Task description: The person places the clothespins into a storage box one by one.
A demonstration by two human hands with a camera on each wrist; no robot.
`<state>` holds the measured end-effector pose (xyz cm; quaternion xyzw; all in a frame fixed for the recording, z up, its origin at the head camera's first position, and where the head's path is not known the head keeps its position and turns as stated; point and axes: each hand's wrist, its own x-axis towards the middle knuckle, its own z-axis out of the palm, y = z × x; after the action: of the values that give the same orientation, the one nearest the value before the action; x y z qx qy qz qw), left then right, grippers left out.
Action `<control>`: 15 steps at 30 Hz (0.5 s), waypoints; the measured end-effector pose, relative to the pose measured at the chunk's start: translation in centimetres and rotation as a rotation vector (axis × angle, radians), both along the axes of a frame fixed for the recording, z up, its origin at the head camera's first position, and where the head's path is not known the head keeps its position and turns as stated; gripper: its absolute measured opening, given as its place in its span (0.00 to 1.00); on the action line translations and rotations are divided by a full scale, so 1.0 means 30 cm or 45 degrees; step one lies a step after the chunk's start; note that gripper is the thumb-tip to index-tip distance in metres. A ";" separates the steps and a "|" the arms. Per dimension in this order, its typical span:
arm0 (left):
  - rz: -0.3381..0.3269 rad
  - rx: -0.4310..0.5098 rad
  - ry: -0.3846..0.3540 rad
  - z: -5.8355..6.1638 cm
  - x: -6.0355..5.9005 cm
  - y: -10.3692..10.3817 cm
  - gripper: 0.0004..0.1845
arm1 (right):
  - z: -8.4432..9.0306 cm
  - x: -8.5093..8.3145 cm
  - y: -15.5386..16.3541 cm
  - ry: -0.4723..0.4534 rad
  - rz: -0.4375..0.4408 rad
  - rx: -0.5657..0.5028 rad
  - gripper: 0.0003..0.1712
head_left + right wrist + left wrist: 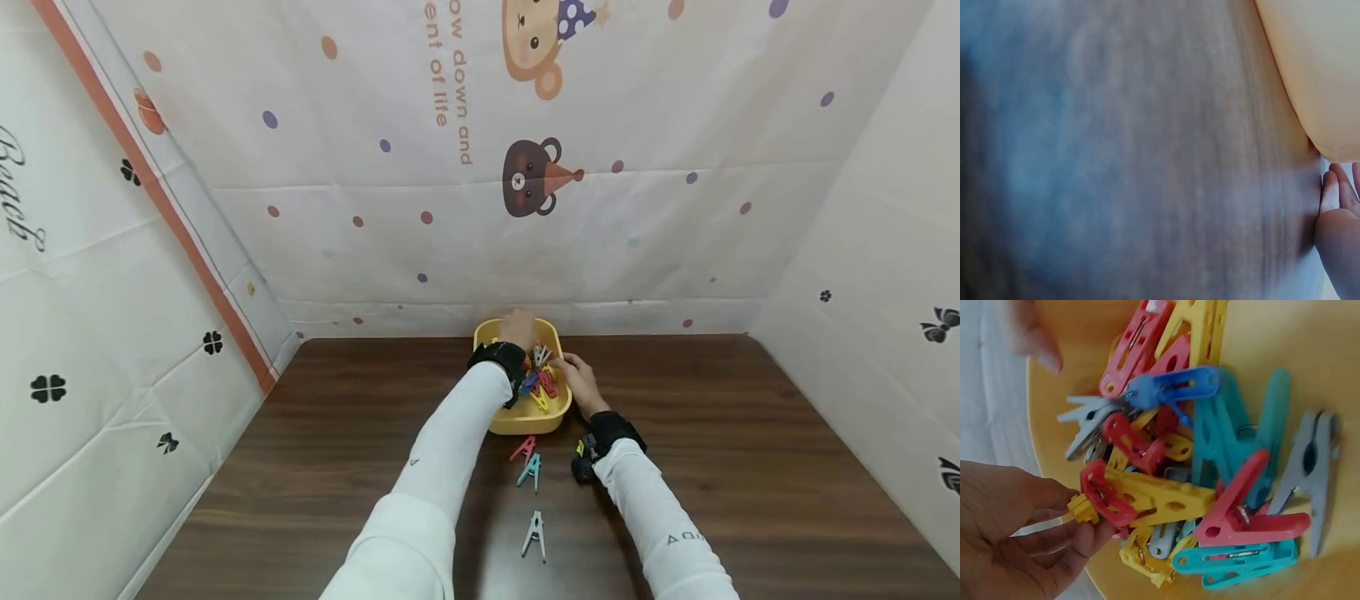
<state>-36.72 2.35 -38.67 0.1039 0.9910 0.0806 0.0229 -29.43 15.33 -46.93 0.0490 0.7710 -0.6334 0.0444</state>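
Note:
A yellow basket (528,425) holds a heap of red, yellow, teal, blue and grey clothespins. At its far side, my left hand (517,328) reaches in. The left wrist view shows this hand's thumb and fingertips pinching the end of a yellow clothespin (1083,509), right against a red clothespin (1110,497) in the heap. My right hand (582,385) grips the basket's right rim, a digit over the edge and other fingers (1330,190) along the outer wall.
On the brown wooden table (360,467), a red clothespin (522,448), a teal clothespin (529,470) and a grey clothespin (534,533) lie in a line in front of the basket. A printed white cloth (420,242) rises right behind it.

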 end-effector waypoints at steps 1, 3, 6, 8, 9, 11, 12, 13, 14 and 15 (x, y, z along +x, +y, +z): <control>0.019 0.002 -0.025 -0.012 -0.011 -0.008 0.16 | -0.002 -0.004 -0.003 -0.003 -0.003 -0.013 0.32; 0.030 0.006 -0.011 -0.054 -0.055 -0.029 0.17 | -0.006 -0.013 -0.003 -0.026 0.002 -0.048 0.31; 0.033 -0.004 -0.047 -0.047 -0.073 -0.059 0.17 | -0.007 -0.021 0.001 -0.043 -0.010 -0.054 0.30; 0.011 -0.019 -0.035 -0.014 -0.061 -0.086 0.16 | -0.007 -0.024 0.003 -0.049 -0.012 -0.053 0.30; -0.017 -0.024 -0.029 0.010 -0.049 -0.100 0.15 | -0.006 -0.024 0.003 -0.048 -0.012 -0.054 0.30; -0.092 -0.024 -0.035 0.104 0.018 -0.130 0.12 | -0.005 -0.023 0.004 -0.048 -0.007 -0.049 0.30; -0.154 -0.006 -0.001 0.138 0.051 -0.146 0.10 | -0.006 -0.022 0.005 -0.055 -0.003 -0.050 0.31; -0.220 0.007 0.044 0.166 0.089 -0.162 0.08 | -0.005 -0.020 0.005 -0.059 0.001 -0.050 0.31; -0.305 0.020 0.087 0.193 0.135 -0.181 0.07 | -0.004 -0.019 0.005 -0.065 0.009 -0.050 0.32; -0.408 0.045 0.156 0.206 0.183 -0.198 0.06 | -0.003 -0.017 0.005 -0.068 0.024 -0.040 0.32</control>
<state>-31.24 -3.60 -32.50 0.2656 0.9598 0.0869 -0.0267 -29.93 15.48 -47.02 0.0579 0.7601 -0.6433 0.0718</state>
